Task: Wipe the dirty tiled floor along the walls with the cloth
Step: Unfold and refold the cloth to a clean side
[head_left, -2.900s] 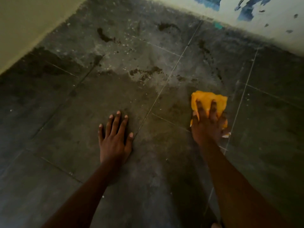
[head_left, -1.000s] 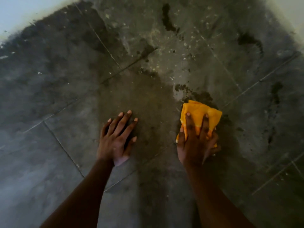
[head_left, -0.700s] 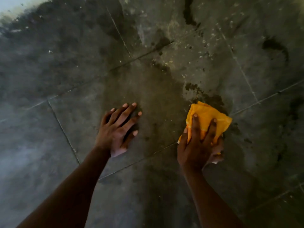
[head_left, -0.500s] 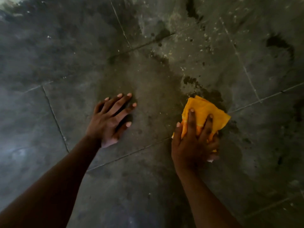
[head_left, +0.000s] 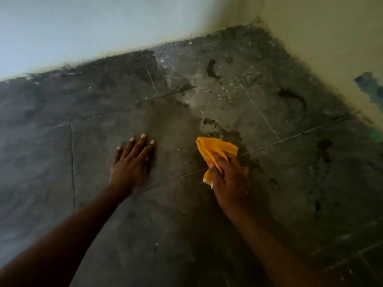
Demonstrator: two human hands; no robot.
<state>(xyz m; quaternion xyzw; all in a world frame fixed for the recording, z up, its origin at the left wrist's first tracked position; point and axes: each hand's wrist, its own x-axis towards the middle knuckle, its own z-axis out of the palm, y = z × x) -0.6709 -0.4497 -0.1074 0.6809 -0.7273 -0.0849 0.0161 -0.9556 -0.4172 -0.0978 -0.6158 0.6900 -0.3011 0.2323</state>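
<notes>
The right hand (head_left: 230, 179), which lay flat on the yellow cloth (head_left: 215, 150) a moment ago, now grips it bunched in curled fingers, apparently lifted (blur leaves contact unclear). Left of the cloth, the left hand (head_left: 130, 164) stays spread flat on the tiled floor (head_left: 290, 183). Beyond the cloth, dark stains (head_left: 219, 129) reach to the now visible wall corner (head_left: 259, 21).

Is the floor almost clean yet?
Not yet. The patch around the left hand looks wiped. The right hand grips the orange cloth beside a dark smear. Dirt along both walls and the corner is still left.
</notes>
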